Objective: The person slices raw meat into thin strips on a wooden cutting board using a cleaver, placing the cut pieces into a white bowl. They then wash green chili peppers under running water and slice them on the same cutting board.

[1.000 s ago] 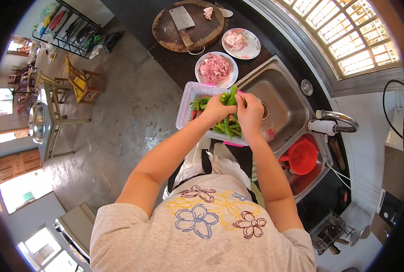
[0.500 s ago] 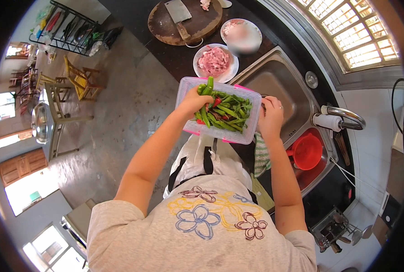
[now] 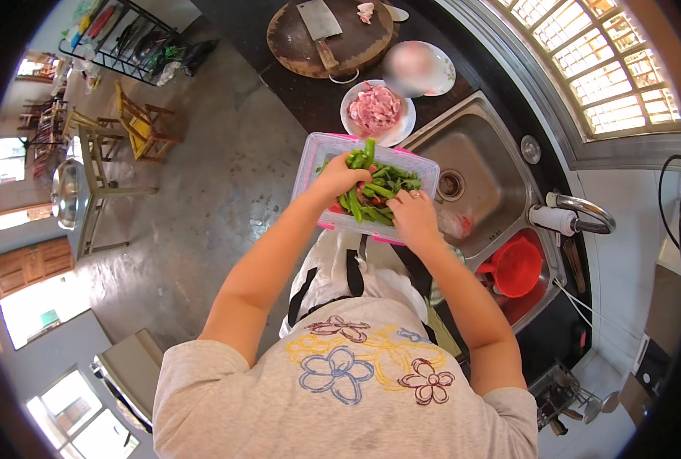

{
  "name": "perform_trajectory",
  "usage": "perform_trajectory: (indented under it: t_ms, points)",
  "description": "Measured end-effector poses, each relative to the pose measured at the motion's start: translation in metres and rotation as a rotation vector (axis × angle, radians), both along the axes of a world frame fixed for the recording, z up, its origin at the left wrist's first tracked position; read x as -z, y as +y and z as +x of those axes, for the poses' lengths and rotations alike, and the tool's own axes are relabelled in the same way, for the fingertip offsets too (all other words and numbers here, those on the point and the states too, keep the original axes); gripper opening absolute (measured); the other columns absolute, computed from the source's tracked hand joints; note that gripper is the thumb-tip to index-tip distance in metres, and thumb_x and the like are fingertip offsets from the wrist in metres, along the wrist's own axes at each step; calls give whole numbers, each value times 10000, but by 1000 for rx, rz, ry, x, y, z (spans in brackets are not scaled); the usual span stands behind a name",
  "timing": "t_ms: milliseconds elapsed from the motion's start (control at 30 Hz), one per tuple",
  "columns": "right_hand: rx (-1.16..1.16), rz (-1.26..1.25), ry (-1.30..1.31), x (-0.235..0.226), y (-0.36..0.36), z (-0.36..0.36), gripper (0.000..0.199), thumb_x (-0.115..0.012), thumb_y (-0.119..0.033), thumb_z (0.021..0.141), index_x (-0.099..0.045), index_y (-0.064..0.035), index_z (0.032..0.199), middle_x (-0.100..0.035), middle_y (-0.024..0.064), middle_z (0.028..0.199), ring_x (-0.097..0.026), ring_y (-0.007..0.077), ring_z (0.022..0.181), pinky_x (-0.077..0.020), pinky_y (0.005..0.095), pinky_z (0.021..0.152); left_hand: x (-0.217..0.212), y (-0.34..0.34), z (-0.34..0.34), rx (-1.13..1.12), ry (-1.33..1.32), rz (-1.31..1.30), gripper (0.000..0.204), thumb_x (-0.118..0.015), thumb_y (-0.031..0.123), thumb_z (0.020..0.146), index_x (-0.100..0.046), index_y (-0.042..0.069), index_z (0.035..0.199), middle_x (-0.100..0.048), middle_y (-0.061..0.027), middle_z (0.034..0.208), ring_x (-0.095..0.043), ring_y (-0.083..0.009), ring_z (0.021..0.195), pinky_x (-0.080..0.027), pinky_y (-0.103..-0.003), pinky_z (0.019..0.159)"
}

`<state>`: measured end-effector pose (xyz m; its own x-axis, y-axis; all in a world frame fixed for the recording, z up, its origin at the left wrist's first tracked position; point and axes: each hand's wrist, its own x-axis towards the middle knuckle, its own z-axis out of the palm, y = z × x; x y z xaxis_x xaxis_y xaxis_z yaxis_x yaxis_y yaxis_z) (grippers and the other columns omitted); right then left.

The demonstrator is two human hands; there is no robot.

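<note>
A clear plastic container (image 3: 307, 172) with pink clips sits in front of my waist, at the counter's edge. Inside it lie green chili peppers (image 3: 390, 180) with a few red ones among them. My left hand (image 3: 339, 177) reaches over the container's left part, its fingers closed around several green peppers that stick up past the knuckles. From the right, my right hand (image 3: 415, 217) dips over the rim, fingers curled into the peppers; its fingertips are partly hidden among them.
Beyond the container stand a plate of sliced raw meat (image 3: 375, 109), a second plate (image 3: 441, 69), and a round chopping board (image 3: 287, 46) bearing a cleaver (image 3: 320, 23). At right are a steel sink (image 3: 482, 164), a faucet (image 3: 585, 203) and a red plastic basin (image 3: 518, 268).
My right hand has moved left from the container's right edge into the peppers. The left hand stays on its peppers. A crumpled clear bag now shows in the sink.
</note>
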<state>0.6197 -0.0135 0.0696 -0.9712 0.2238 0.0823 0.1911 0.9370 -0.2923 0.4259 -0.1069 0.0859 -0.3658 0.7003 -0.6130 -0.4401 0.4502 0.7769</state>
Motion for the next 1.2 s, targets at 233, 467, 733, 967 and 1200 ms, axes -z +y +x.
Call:
perform_trajectory:
  t_ms: [233,467,733,967,1200]
  points:
    - [-12,-58,-60,2,3,-3,268,-784,-231,638,-645,-111,833,-581,68,890,-608,268,879,-477,395,754,-5,-13,4,-4,-72,22,162,-633,2,776,-585,18,930,-578,-37,720,-546,-110,582,-444,-258,524]
    - [-142,-138,-263,28,4,-15,262,-779,-167,634,-636,-81,836,-579,97,865,-637,294,817,-507,413,693,8,-11,10,-16,-94,31,192,-640,1,765,-609,7,954,-593,-32,748,-554,-109,599,-452,-261,526]
    - [366,-787,-46,-57,43,-4,214,-778,-60,720,-588,-25,813,-623,99,914,-641,239,803,-509,333,679,-14,-20,15,-3,-166,31,134,-653,54,806,-623,-2,923,-623,-58,725,-579,-135,557,-470,-263,522]
    - [320,-442,733,-80,8,14,238,-776,38,700,-579,-26,817,-641,111,930,-647,241,832,-524,313,710,-30,-7,52,-345,-775,276,273,-653,136,904,-571,16,1135,-625,-166,1148,-642,-245,1017,-562,-375,844]
    - [192,-402,732,-86,-16,20,256,-739,63,678,-609,-30,877,-645,114,970,-641,268,846,-525,331,752,-49,6,63,-226,-595,452,263,-653,86,896,-536,50,1130,-625,-110,1101,-632,-225,1020,-542,-368,875]
